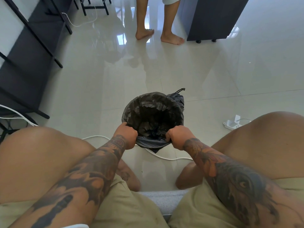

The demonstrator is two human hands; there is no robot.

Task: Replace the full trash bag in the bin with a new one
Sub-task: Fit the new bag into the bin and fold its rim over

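Fitting stage: left hand and right hand fingers clamped on new bag at bin rim; tied full bag sat behind.

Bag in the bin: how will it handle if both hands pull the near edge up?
Probably floppy: the bag is thin, crinkled black film that bunches where the left hand and right hand grip it. Likely light, since it looks hollow inside, though the dark bottom is hard to read. The bin may lift or tip with it.
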